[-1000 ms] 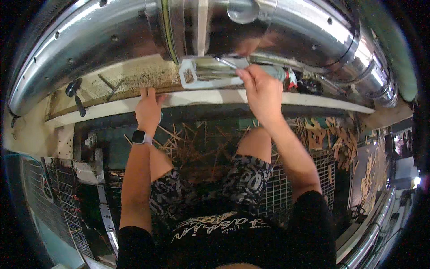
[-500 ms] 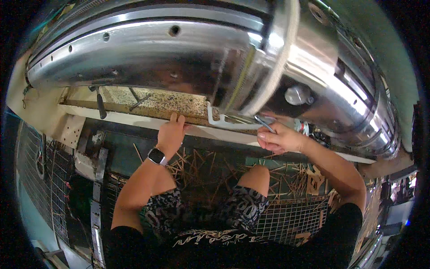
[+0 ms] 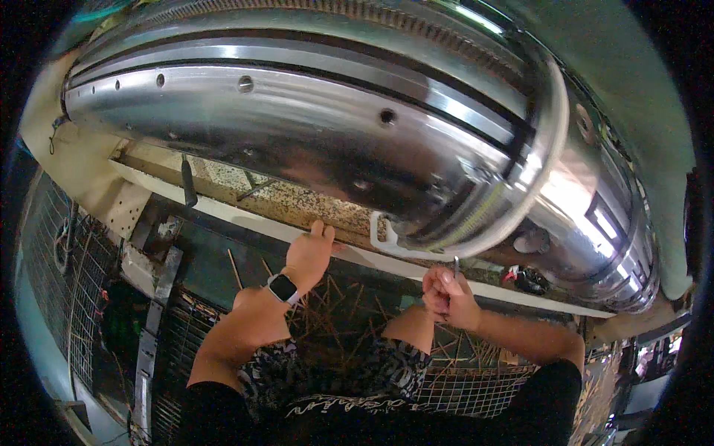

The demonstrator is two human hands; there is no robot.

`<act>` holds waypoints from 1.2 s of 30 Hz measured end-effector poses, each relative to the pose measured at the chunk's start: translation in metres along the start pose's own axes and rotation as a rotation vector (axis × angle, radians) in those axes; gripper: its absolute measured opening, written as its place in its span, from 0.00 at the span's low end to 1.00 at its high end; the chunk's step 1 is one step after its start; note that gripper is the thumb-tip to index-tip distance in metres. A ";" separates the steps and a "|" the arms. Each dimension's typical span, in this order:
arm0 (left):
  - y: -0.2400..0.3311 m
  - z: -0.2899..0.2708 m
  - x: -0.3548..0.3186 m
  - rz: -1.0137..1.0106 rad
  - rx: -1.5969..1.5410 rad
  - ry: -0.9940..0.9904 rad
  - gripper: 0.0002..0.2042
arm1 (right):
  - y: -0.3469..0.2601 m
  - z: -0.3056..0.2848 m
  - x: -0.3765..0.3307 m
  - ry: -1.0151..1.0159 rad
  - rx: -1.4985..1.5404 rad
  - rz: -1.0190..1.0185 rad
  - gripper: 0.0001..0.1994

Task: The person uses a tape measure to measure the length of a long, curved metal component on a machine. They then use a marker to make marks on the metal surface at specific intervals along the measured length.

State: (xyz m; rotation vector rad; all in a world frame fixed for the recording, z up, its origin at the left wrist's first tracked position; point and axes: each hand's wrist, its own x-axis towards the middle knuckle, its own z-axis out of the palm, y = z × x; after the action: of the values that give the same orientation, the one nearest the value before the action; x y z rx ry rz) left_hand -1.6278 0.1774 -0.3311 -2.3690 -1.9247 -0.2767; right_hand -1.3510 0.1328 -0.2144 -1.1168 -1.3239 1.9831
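Observation:
My left hand (image 3: 309,253), below a wristwatch (image 3: 282,287), bends its fingers over the white rail (image 3: 260,224) under the large shiny metal cylinder (image 3: 297,111). To the right, my right hand (image 3: 452,299) is closed on a thin metal rod (image 3: 457,263); the rod's upper end points up toward the cylinder's underside, and its lower part is hidden in my fingers. Between my hands, a white bracket (image 3: 382,232) sits at the rail beneath the cylinder. A pale ring (image 3: 547,160) circles the cylinder above my right hand.
Behind the rail lies a speckled trough (image 3: 297,199), with a dark handle (image 3: 187,186) hanging at its left. Thin sticks (image 3: 327,301) litter the space beneath my arms. Wire mesh (image 3: 483,388) and a metal bar (image 3: 152,320) are lower down; a pale machine panel stands far left.
My right hand has drawn back from the cylinder's underside with the rod, which now points upward. My left hand stays on the rail. The whole view has shifted.

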 end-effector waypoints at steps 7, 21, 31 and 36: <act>-0.001 0.010 -0.003 0.074 0.015 0.074 0.12 | 0.011 0.000 -0.006 -0.041 0.154 -0.099 0.21; 0.006 -0.007 -0.002 -0.029 -0.055 0.065 0.15 | 0.013 0.004 -0.016 0.233 -0.197 -0.599 0.10; 0.004 -0.003 -0.006 -0.020 -0.083 0.123 0.16 | 0.000 -0.036 -0.052 0.410 -0.625 -0.502 0.11; 0.004 0.004 -0.006 -0.016 -0.055 0.183 0.17 | -0.005 -0.029 -0.060 0.461 -0.687 -0.575 0.11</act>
State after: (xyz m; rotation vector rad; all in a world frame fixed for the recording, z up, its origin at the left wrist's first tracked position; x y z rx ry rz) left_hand -1.6249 0.1712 -0.3361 -2.2716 -1.8766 -0.5345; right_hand -1.2949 0.1036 -0.1937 -1.1909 -1.8359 0.8074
